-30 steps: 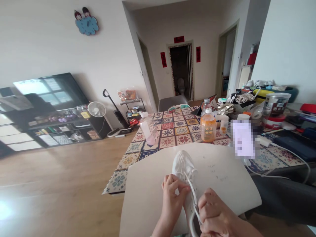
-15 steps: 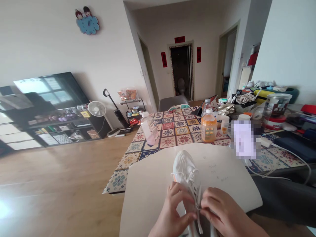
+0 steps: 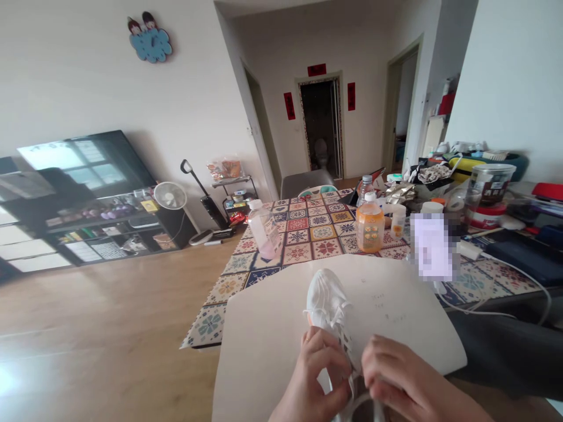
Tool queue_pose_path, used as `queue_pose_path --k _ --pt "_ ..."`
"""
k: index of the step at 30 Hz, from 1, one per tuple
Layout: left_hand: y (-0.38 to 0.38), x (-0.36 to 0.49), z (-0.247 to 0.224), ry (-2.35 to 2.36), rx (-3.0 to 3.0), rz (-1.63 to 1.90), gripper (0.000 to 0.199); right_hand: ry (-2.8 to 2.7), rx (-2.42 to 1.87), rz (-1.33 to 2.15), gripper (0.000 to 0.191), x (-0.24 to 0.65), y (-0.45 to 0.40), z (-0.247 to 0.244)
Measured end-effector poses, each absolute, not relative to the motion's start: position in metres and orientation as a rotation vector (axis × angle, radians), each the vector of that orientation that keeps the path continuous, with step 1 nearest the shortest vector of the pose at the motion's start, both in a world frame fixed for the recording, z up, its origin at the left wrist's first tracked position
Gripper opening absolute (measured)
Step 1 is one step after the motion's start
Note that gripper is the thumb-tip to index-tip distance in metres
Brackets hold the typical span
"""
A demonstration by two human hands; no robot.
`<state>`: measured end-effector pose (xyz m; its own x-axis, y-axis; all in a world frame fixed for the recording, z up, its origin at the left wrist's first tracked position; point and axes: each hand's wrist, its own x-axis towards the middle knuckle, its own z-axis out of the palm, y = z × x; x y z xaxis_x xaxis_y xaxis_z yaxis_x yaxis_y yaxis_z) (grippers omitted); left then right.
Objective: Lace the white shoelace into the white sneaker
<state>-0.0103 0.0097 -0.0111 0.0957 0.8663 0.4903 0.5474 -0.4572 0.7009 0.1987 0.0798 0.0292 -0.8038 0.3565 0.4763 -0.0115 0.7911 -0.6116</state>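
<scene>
A white lace-up sneaker (image 3: 325,293) lies on a white sheet, its toe pointing away from me. White shoelaces (image 3: 345,341) run along its top. My left hand (image 3: 319,372) is on the left of the shoe, thumb and fingers pinched together on a shoelace near the tongue. To the right of the opening, my right hand (image 3: 398,372) is closed with its fingertips pinching a lace. The fingers cover the exact grip and part of the lacing. The heel end sits low in view, partly behind my hands.
The white sheet (image 3: 272,316) covers the near part of a table with a patterned tablecloth (image 3: 209,322). Beyond it stand a pinkish bottle (image 3: 264,231) and an orange drink bottle (image 3: 370,225). A blurred-out pale object (image 3: 433,246), a white cable and clutter occupy the right.
My right hand has moved slightly right, away from the left hand, and the gap between them is wider. A loose lace end that hung over the shoe opening no longer shows there.
</scene>
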Motion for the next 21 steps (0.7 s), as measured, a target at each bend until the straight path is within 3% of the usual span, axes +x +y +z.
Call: queue_pose_path --k 3,7,10,13,18,21 --pt "0.009 -0.009 -0.011 1.352 2.053 1.271 0.03 -2.409 -0.381 0.628 0.017 0.191 0.086 0.012" --pt "0.008 -0.011 -0.009 1.246 1.972 1.242 0.011 -2.484 -0.325 0.611 0.024 0.19 0.086 0.011" --pt "0.009 -0.013 -0.006 1.177 1.936 1.236 0.035 -2.513 -0.281 0.513 0.022 0.191 0.084 0.018" --pt "0.009 -0.015 -0.003 1.128 1.96 1.22 0.047 -2.513 -0.254 0.486 0.015 0.19 0.084 0.017" --pt "0.009 -0.024 -0.002 0.876 1.949 1.201 0.042 -2.438 -0.206 0.944 0.01 0.196 0.093 0.007" --pt "0.008 -0.029 -0.003 0.665 1.793 1.263 0.041 -2.304 -0.103 1.307 0.025 0.204 0.095 0.008"
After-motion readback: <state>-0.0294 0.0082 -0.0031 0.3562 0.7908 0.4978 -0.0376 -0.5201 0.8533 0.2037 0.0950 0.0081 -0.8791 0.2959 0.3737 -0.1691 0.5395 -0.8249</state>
